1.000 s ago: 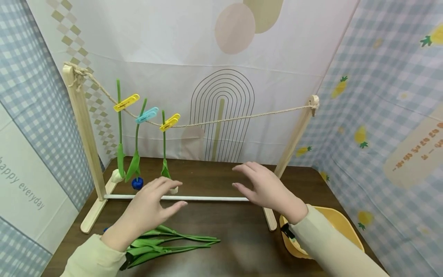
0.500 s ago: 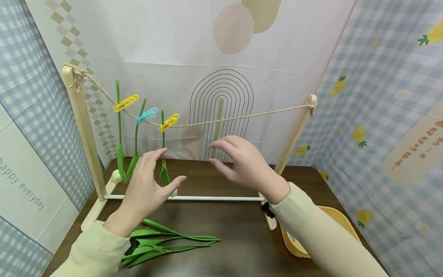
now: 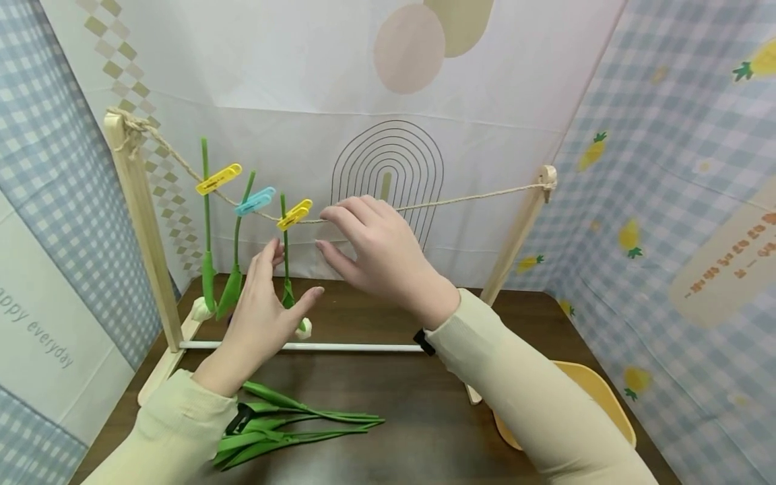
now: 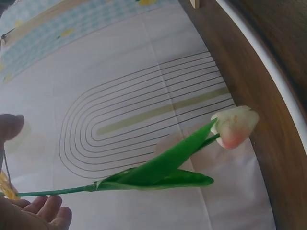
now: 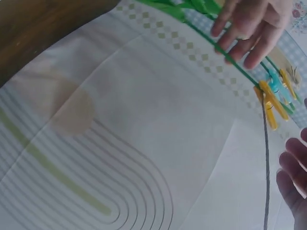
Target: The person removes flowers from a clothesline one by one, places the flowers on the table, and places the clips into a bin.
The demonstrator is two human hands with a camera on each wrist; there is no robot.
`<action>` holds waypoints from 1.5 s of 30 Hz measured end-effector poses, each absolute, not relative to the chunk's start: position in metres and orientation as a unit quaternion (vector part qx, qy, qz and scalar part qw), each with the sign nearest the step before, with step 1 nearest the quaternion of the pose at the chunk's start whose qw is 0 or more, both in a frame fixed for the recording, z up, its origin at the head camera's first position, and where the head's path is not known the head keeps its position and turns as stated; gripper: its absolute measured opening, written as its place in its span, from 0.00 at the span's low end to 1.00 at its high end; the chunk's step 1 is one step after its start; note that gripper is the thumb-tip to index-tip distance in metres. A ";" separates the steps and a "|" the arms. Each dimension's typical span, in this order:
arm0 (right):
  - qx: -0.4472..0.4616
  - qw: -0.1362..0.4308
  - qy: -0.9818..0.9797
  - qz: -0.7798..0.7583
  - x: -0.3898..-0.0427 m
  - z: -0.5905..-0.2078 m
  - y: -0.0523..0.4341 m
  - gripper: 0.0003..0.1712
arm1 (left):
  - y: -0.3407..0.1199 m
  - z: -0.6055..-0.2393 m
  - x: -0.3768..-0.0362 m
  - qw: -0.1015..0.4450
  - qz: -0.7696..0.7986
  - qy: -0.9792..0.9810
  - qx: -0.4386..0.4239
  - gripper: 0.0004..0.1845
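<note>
While the left hand [image 3: 263,306] curved loosely beside the green stem [image 3: 285,256] without clearly closing on it, thumb and fingers apart, the right hand [image 3: 376,252] hovered spread near the yellow clip [image 3: 294,214], fingertips close to the rope [image 3: 461,199] and pinching nothing. That stem hung head-down from the clip, apparently so the pale tulip bloom [image 4: 235,125] could dangle just above the dark table [image 3: 412,411]. Two more stems hung to the left under a blue clip [image 3: 255,201] and another yellow one [image 3: 218,178]. Spare stems [image 3: 291,424] lay under the left forearm, and a yellow bowl [image 3: 600,394] sat by the right sleeve.
</note>
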State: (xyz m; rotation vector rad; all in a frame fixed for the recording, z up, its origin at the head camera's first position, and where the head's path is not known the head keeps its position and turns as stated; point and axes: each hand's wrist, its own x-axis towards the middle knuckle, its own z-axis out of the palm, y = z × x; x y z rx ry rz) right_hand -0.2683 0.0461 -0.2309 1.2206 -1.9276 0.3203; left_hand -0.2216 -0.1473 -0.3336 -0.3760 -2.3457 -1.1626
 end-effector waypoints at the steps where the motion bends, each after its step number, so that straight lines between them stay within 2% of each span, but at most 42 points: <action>1: 0.480 0.409 -0.765 0.128 -0.269 -0.229 0.042 0.16 | -0.147 -0.334 -0.222 0.248 -0.426 -0.859 -0.141 0.51; 9: 0.426 0.398 -0.807 0.095 -0.275 -0.224 0.016 0.24 | -0.149 -0.335 -0.224 0.272 -0.417 -0.850 -0.174 0.40; 14: 0.416 0.381 -0.821 0.086 -0.276 -0.224 0.011 0.20 | -0.150 -0.336 -0.225 0.281 -0.413 -0.847 -0.181 0.33; 19: 0.422 0.386 -0.813 0.105 -0.275 -0.227 0.011 0.16 | -0.151 -0.334 -0.225 0.298 -0.419 -0.836 -0.192 0.21; 23: 0.430 0.387 -0.806 0.125 -0.274 -0.229 0.011 0.13 | -0.151 -0.332 -0.224 0.309 -0.421 -0.832 -0.187 0.16; 29: 0.438 0.391 -0.795 0.153 -0.272 -0.231 0.011 0.10 | -0.153 -0.333 -0.225 0.324 -0.418 -0.830 -0.179 0.14; 38: 0.429 0.386 -0.803 0.148 -0.271 -0.231 0.011 0.13 | -0.154 -0.335 -0.224 0.328 -0.408 -0.833 -0.177 0.13; 45: 0.431 0.371 -0.809 0.150 -0.268 -0.232 0.011 0.11 | -0.155 -0.336 -0.223 0.326 -0.405 -0.837 -0.173 0.12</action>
